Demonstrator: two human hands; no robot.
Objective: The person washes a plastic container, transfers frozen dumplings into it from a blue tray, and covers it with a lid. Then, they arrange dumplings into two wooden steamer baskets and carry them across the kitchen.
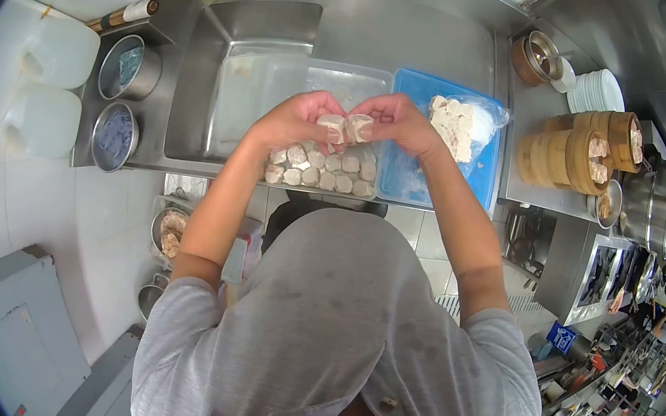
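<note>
Pinching a pale lump (332,126), the left hand (298,123) almost meets the right hand (401,123), which pinches another pale lump (359,128); their fingers are bent, maybe so nothing drops. Just below, at six o'clock, pale pieces (327,180) sit in rows in a clear tray (351,70), probably so lots can fit. At three o'clock, a pale heap (448,129) rests on a blue tray (481,190), likely for easy reach. Farther out, bamboo baskets (546,158) stand at three o'clock and a sink (201,81) is at nine.

Steel counter (408,24), clear tray (350,78) beside blue board (479,183), two metal bowls (148,79) at left
</note>
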